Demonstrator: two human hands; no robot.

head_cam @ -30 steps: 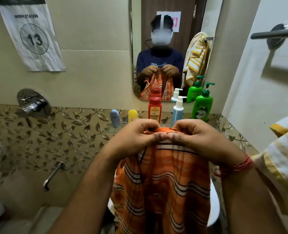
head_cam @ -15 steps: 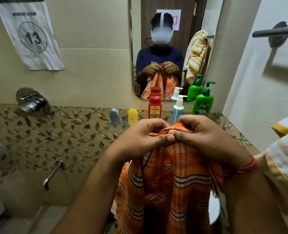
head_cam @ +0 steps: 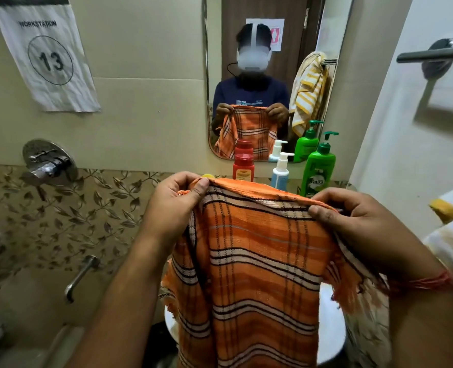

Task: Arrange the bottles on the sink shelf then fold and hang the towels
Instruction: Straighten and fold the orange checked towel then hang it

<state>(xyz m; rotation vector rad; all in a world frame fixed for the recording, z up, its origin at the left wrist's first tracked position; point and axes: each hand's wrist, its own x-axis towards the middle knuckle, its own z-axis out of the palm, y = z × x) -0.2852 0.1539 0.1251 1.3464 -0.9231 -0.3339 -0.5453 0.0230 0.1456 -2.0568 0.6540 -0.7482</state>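
Bathroom mirror wall, orange towel (head_cam: 257,264) hanging below each hand's grip

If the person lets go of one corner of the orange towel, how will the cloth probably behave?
The orange towel looks thin and floppy: it sags between the left hand and the right hand, so the freed corner would probably drop. It seems light. Its frayed edge may snag.
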